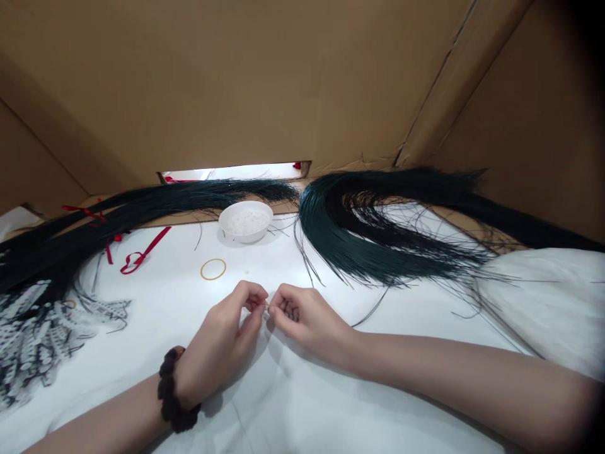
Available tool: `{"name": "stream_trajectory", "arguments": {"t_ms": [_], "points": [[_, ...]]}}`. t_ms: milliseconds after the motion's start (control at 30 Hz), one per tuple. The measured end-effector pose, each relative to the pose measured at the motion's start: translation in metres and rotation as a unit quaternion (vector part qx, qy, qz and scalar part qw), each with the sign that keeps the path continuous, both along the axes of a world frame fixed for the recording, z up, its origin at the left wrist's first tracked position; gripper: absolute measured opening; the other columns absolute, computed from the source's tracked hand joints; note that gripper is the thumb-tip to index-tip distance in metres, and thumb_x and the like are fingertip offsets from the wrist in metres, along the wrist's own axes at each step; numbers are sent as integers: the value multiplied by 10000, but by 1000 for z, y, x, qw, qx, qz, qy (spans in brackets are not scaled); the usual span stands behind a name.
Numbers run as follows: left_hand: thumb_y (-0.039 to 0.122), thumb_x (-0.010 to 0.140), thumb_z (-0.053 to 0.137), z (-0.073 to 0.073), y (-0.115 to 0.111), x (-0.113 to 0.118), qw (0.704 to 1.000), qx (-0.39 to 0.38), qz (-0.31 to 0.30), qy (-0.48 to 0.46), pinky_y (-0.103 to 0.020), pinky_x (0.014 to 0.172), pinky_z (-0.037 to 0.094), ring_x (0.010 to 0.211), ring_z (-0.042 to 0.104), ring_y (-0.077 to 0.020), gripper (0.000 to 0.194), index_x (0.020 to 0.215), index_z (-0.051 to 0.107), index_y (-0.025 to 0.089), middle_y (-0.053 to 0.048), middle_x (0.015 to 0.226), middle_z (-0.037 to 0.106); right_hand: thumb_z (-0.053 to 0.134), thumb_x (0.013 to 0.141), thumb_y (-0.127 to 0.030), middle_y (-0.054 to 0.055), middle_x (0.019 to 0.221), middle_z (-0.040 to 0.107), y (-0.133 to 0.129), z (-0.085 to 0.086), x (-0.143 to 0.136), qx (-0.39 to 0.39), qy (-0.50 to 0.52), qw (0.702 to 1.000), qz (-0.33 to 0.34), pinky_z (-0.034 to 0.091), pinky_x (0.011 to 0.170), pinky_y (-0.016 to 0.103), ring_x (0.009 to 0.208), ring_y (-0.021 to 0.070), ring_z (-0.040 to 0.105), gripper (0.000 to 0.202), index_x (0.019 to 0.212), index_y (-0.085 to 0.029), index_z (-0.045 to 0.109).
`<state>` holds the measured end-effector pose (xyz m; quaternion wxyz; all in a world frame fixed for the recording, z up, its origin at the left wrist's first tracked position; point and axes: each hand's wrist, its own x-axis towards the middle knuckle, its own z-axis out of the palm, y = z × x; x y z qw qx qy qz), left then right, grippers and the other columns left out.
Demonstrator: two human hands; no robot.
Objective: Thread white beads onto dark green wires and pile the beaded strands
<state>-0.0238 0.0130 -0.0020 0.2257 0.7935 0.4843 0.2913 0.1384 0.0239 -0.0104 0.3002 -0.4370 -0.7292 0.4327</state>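
My left hand (236,321), with a dark scrunchie (176,391) around its wrist, is closed in a pinch between thumb and forefinger. Opposite it, almost touching, my right hand (309,318) pinches too, its other fingers curled in. A tiny pale piece (266,308) shows between the fingertips, too small to name. From behind the right wrist a dark strand (373,310) runs up toward the bundle; whether my fingers hold its end is hidden. Beyond the hands stands a white bowl (246,222) with small whitish bits in it. A yellow rubber band (213,269) lies nearby.
A bent bundle of dark green strands (340,243) lies at the back right, beside a white plastic bag (548,296). At left, more dark strands (155,205) end in white-tagged pieces (42,334). Red ribbon (142,257) lies near them. Cardboard walls (227,82) enclose the white table (302,403).
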Motion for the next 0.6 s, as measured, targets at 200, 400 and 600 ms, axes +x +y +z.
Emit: {"name": "stream_trajectory", "arguments": {"t_ms": [200,400,600], "points": [[174,792,450,3,-3,2,998,50,35,36,-225,641,433,724,548,-119,64,838,453,217,19,779,561,418,787,-166,0,666,562,-3,1,0,37,-22,999,7,357,533,205,591,95,495,97,733,-160,499],[131,771,416,5,-4,0,991,90,10,101,-250,586,407,639,513,-130,87,762,461,204,14,692,533,431,800,-217,13,698,571,-3,2,0,34,-30,999,6,344,525,209,613,109,498,76,772,-169,483],[102,749,407,6,-3,1,990,77,-19,119,-255,587,405,647,516,-140,115,776,460,201,4,700,541,426,780,-180,-11,622,528,0,1,-1,33,-26,999,35,314,504,190,560,88,460,86,736,-167,499]]}}
